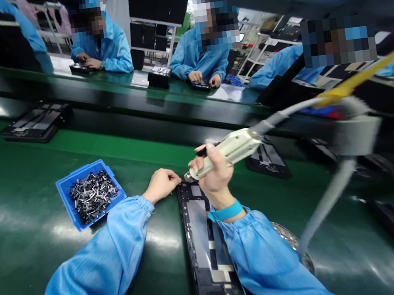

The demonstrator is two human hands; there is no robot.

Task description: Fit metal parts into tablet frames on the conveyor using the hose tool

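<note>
An opened black tablet housing (pixel 196 224) lies lengthwise on the green table in front of me, its inner plates and a dark ribbon showing. My right hand (pixel 217 166) is wrapped round a cream electric screwdriver (pixel 240 147), tilted so that its tip end sits near the housing's top left corner. My left hand (pixel 162 184) is closed in a pinch at that same corner, close to the tip. Whatever is between its fingertips is too small to make out. My right forearm covers part of the housing's right side.
A blue bin (pixel 67 201) of small black and silver parts stands left. A round metal dish (pixel 287 236) is partly behind my right sleeve. More housings lie at the far left (pixel 36 122) and right (pixel 268 158). A cable (pixel 286 110) runs overhead; co-workers sit opposite.
</note>
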